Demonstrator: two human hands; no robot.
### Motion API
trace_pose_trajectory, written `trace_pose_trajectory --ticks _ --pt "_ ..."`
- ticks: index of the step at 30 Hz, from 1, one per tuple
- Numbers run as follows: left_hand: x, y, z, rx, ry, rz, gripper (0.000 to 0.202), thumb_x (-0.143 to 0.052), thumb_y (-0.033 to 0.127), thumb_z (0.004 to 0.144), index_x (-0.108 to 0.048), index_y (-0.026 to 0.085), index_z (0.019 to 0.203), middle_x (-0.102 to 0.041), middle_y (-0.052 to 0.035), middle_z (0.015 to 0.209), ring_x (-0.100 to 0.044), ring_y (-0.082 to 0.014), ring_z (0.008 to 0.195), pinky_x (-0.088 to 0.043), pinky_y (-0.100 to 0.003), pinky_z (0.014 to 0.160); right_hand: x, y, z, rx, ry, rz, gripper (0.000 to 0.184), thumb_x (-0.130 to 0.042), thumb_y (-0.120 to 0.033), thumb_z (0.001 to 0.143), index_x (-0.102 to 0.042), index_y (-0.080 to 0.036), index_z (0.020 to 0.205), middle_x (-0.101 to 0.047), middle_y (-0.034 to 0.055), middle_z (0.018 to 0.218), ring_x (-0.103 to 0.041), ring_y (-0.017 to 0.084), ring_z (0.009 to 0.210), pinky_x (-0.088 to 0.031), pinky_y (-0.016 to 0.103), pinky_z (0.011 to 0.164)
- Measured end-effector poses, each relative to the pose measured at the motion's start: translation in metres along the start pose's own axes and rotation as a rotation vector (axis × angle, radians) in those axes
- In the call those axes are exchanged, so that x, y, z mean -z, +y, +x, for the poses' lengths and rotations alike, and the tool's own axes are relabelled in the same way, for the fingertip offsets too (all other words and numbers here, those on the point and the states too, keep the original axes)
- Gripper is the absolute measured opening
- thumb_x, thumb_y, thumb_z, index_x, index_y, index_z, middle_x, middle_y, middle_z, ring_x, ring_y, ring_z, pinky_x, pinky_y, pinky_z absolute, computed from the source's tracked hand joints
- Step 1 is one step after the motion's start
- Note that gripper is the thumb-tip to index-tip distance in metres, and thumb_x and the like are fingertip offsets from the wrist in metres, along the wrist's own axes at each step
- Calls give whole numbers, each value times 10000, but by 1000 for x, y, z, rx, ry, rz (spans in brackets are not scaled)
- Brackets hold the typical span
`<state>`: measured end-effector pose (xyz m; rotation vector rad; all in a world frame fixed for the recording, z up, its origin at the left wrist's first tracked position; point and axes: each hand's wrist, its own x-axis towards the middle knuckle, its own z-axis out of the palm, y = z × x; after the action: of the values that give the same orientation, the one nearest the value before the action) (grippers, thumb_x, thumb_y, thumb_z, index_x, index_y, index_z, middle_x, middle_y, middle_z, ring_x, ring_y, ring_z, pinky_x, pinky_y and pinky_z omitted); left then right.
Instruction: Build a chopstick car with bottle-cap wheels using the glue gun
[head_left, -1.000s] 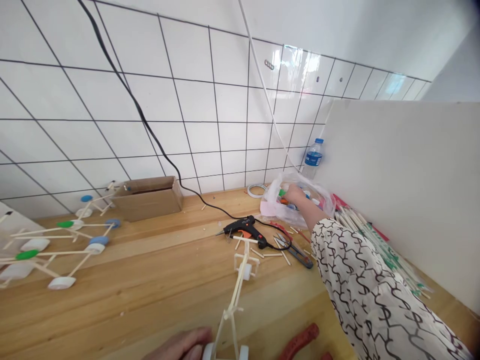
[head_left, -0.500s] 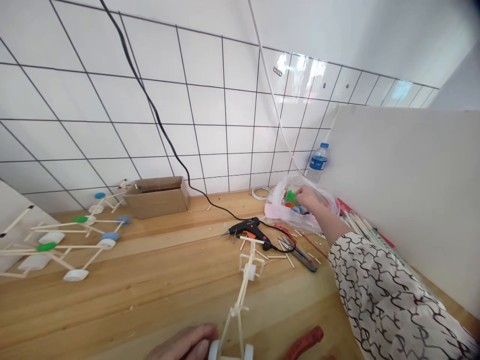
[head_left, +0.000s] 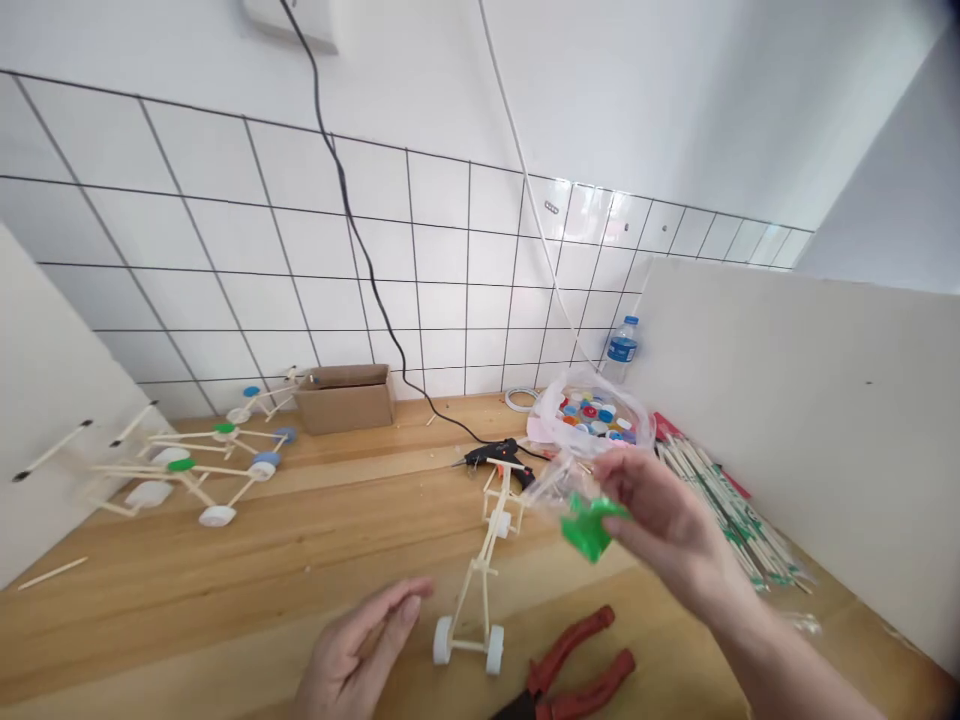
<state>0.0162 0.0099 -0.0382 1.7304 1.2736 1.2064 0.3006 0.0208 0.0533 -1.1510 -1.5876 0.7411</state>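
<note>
My right hand (head_left: 667, 540) pinches a crumpled green plastic piece (head_left: 586, 528), held above the table right of the stick model. Blurred clear plastic (head_left: 559, 485) hangs beside it; I cannot tell whether the two are joined. My left hand (head_left: 364, 650) is open and holds nothing, its fingers and thumb apart, just left of the model's wheels. The stick-built tricycle model (head_left: 480, 595) stands on the table, with white caps as wheels. Red-handled pliers (head_left: 574, 650) lie to its right, cut off by the lower edge.
Behind the model lies a black glue gun (head_left: 499, 455). A clear bag of coloured bottle caps (head_left: 637, 418), a tape roll (head_left: 520, 400) and a water bottle (head_left: 621, 350) stand at the back. Stick bundles (head_left: 731, 510) are right, finished-looking models (head_left: 217, 465) left, beside a cardboard box (head_left: 345, 402).
My right hand has come out of the bag of caps towards me, bringing the green piece. My left hand has moved slightly away from the model's wheel. The view has tilted up.
</note>
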Motion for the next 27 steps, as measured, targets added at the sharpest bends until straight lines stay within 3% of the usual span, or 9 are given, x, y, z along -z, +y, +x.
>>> trace_pose_trajectory --ticks 3,5,7,9,15,19,22,25,27 --pt "4 16 -7 32 34 -94 274 -588 412 758 -698 213 911 -732 -25 845 -674 -166 735 -542 -221 744 -31 -8 -40 -9 -180 96 384 -531 -108 757 -465 -250 1107 -495 59 976 -495 182 888 -466 323 761" --pt "7 29 -12 40 29 -193 318 -536 429 792 -695 185 919 -724 -46 848 -662 -172 743 -544 -234 723 -51 -11 -55 -39 -295 131 397 -527 -82 745 -461 -261 1094 -486 49 956 -485 171 863 -478 278 669" --pt "10 42 -15 43 -22 -275 376 -489 456 815 -694 158 919 -715 -61 848 -646 -182 774 -532 -251 734 -67 -13 -60 -67 -388 129 413 -507 -40 727 -469 -263 1072 -484 39 945 -479 155 832 -457 231 579" --pt "13 51 -17 81 -127 -312 400 -487 473 810 -696 140 886 -706 -65 835 -632 -187 777 -523 -244 696 -77 -14 -60 -35 -426 108 424 -486 0 704 -485 -256 1042 -491 22 928 -472 135 813 -444 231 626" --pt "14 65 -18 177 -341 -283 291 -492 356 828 -673 135 771 -636 -23 704 -550 -136 676 -450 -218 637 -81 -11 -59 -30 -491 137 410 -471 4 673 -498 -213 1019 -509 9 873 -473 117 766 -414 240 678" --pt "10 74 -23 222 -373 -259 271 -514 339 797 -625 128 668 -545 0 587 -468 -108 566 -390 -205 537 -80 -10 -64 -112 -601 104 392 -488 5 632 -511 -183 976 -497 -10 759 -449 103 663 -382 213 585" --pt "3 77 -29 238 -357 -229 264 -542 328 771 -592 130 604 -511 9 550 -432 -97 539 -363 -201 522 -81 -10 -67 -124 -675 86 255 -547 -72 679 -522 -171 913 -476 -23 698 -415 91 610 -359 203 550" --pt "-3 70 -36 315 -371 -314 274 -588 354 738 -569 132 579 -484 21 530 -410 -86 521 -341 -190 500 -84 -7 -69 -146 -696 70 64 -572 -196 743 -522 -160 761 -458 -33 621 -393 80 555 -336 193 511" --pt "-6 61 -38 415 -425 -445 293 -617 389 713 -569 127 592 -466 31 519 -386 -73 497 -313 -181 474 -86 -5 -70 -162 -712 58 112 -575 -229 753 -510 -156 698 -456 -34 588 -398 76 534 -329 187 495"
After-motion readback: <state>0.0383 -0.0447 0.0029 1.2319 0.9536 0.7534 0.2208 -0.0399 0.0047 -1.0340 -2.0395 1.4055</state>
